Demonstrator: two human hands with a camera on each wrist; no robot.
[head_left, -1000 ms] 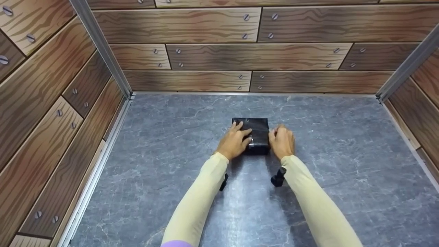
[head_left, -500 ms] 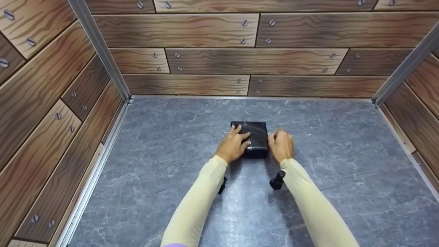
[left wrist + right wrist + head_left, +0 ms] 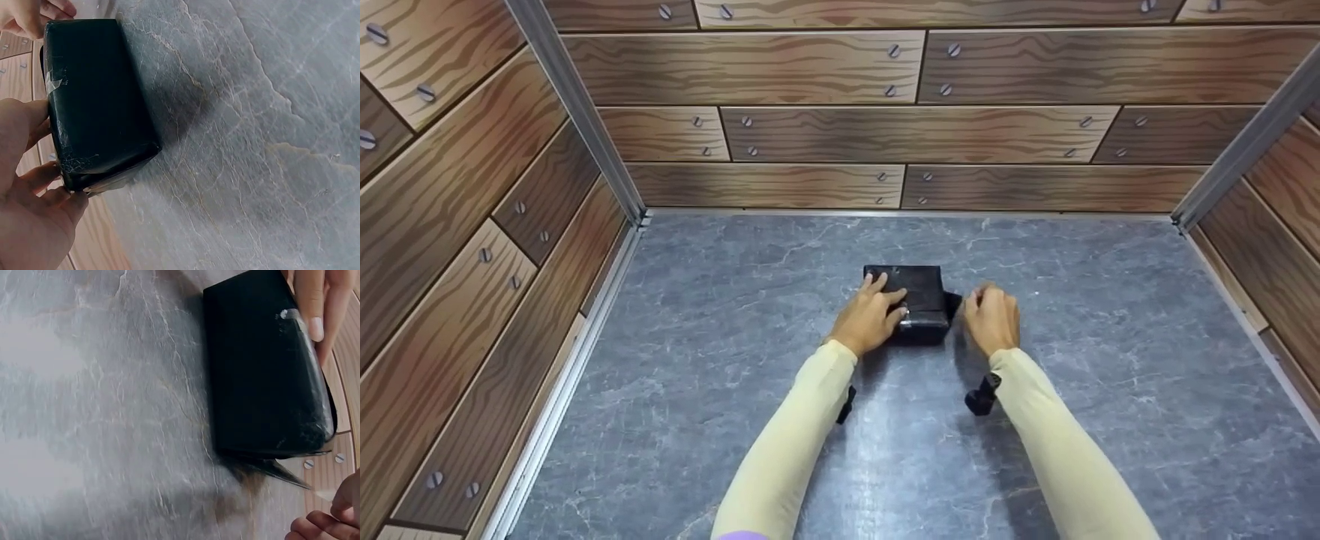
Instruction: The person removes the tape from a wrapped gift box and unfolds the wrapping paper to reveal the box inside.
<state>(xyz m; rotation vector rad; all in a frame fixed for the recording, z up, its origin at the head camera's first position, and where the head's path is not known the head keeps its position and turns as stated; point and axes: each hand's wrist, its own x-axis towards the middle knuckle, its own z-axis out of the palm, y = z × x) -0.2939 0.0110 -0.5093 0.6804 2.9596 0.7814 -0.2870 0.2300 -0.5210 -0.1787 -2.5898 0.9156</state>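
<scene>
A small box-shaped parcel in shiny black wrap (image 3: 916, 292) sits on the grey surface. My left hand (image 3: 864, 315) presses on its top and left end with spread fingers. At the right end a pointed flap of the black wrap (image 3: 281, 472) stands away from the box. A short bit of clear tape (image 3: 323, 495) runs from the flap's tip to my right hand (image 3: 994, 316), which pinches it between thumb and curled fingers. Another piece of clear tape (image 3: 54, 85) lies over the parcel's near top edge.
Grey marbled flooring (image 3: 720, 360) spreads around the parcel. Wood-print walls (image 3: 780, 135) close it in at the back and sides, with metal strips at the corners. A small black wrist camera (image 3: 981, 396) hangs under the right forearm.
My right hand has moved to the right, away from the parcel, and the black flap now sticks out from that end. My left hand stays on the box. The head view has tilted slightly.
</scene>
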